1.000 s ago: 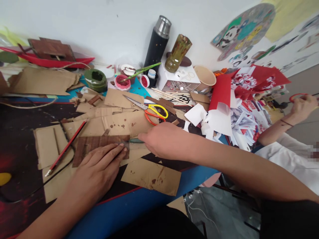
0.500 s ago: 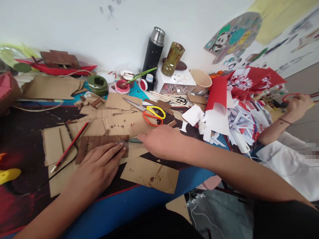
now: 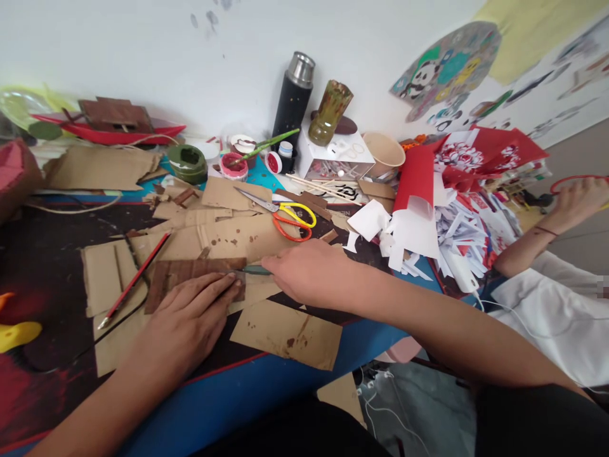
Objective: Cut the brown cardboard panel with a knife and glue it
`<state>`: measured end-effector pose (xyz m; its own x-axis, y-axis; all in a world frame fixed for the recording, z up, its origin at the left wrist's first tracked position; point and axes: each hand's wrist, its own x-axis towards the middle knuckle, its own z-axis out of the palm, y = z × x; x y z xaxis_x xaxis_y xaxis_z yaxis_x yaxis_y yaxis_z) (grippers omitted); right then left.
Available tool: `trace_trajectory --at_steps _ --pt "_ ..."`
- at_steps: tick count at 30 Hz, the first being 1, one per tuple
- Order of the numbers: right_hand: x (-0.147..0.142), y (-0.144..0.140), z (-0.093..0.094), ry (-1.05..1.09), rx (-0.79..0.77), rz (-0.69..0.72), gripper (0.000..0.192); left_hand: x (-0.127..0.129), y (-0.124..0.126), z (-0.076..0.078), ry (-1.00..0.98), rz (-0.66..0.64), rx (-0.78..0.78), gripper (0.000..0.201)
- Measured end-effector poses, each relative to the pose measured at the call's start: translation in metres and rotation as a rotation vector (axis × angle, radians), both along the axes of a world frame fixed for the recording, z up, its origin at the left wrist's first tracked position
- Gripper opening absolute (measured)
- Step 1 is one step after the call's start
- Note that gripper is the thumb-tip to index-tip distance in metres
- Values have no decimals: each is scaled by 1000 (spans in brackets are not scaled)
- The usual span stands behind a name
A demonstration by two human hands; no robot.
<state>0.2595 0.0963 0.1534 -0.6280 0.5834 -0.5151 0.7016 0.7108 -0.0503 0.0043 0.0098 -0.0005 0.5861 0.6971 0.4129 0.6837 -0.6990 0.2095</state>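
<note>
My left hand lies flat, fingers stretched out, pressing on a dark brown painted piece of cardboard. That piece rests on larger tan cardboard sheets. At its right end my right hand is closed round a slim green-handled craft knife, pointing left toward the brown piece; the tip touches or nearly touches its edge. A red pencil lies slanted left of my left hand. Beyond my right hand rest scissors with yellow and orange handles. A loose tan cardboard piece lies nearer the table edge.
Along the wall stand a red model boat, a green paint jar, a pink paint pot and a black thermos. White paper scraps pile up at right. Beyond them a co-worker's hand holds something orange-red.
My hands and the craft knife have barely shifted. At right, the co-worker's raised hand has moved slightly to the right.
</note>
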Motion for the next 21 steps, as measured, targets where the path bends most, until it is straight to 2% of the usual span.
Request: trace_trajectory --at_steps 21 --pt "0 7 1 1 -19 37 28 1 0 6 18 -20 16 53"
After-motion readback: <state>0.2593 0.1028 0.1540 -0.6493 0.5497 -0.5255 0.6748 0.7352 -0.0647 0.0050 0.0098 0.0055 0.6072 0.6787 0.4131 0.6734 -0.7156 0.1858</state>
